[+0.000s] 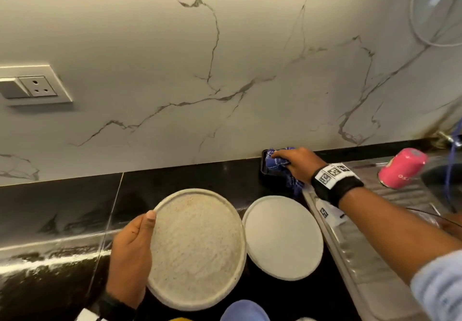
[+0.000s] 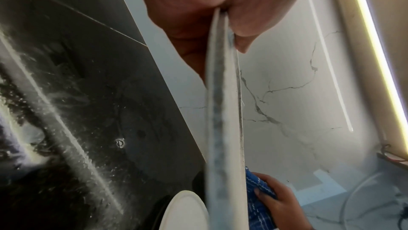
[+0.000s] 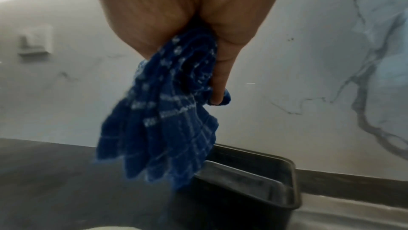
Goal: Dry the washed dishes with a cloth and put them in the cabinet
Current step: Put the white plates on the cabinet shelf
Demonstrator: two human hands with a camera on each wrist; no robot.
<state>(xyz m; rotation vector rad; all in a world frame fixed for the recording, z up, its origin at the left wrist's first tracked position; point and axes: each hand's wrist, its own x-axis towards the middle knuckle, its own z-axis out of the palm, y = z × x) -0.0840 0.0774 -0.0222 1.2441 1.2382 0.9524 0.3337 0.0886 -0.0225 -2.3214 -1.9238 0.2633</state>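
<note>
My left hand (image 1: 132,253) grips the left rim of a speckled cream plate (image 1: 197,248) held above the black counter; in the left wrist view that plate (image 2: 223,129) shows edge-on between thumb and fingers. A second, paler plate (image 1: 283,237) lies flat on the counter just right of it. Far back by the wall, my right hand (image 1: 297,164) grasps a blue checked cloth (image 1: 277,163) over a small dark tray (image 1: 263,168). In the right wrist view the cloth (image 3: 167,120) hangs bunched from my fingers above the tray (image 3: 276,181).
A steel sink drainboard (image 1: 362,258) runs along the right, with a pink cup (image 1: 400,167) lying on it. A wall socket (image 1: 35,87) sits on the marble backsplash at left. The black counter (image 1: 62,220) at left is wet with streaks.
</note>
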